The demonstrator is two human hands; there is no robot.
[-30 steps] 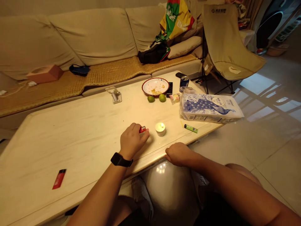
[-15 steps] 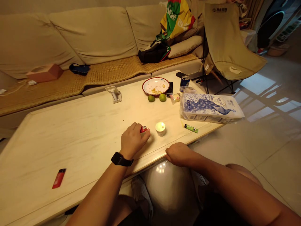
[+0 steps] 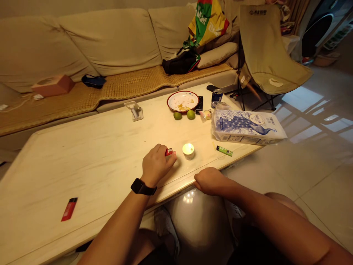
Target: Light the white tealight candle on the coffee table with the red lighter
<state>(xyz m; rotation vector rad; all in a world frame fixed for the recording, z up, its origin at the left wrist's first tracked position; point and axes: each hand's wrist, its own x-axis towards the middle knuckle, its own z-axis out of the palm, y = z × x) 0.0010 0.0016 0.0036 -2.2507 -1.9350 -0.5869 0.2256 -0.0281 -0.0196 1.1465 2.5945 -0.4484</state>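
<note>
My left hand [image 3: 156,164] rests on the pale table [image 3: 82,154] with its fingers closed round a red lighter [image 3: 168,151], whose tip pokes out toward a small lit candle [image 3: 188,150] just to its right. A black watch sits on that wrist. My right hand [image 3: 210,180] lies curled at the table's near edge, knuckles up, and nothing shows in it. A green lighter [image 3: 224,150] lies right of the candle. A second red lighter [image 3: 69,209] lies far left near the front edge.
At the back of the table stand a plate [image 3: 182,100] with scraps, two limes [image 3: 183,115], a blue can [image 3: 216,95], a phone stand [image 3: 134,110] and a tissue pack [image 3: 246,126]. A sofa runs behind; a folding chair [image 3: 266,48] stands right.
</note>
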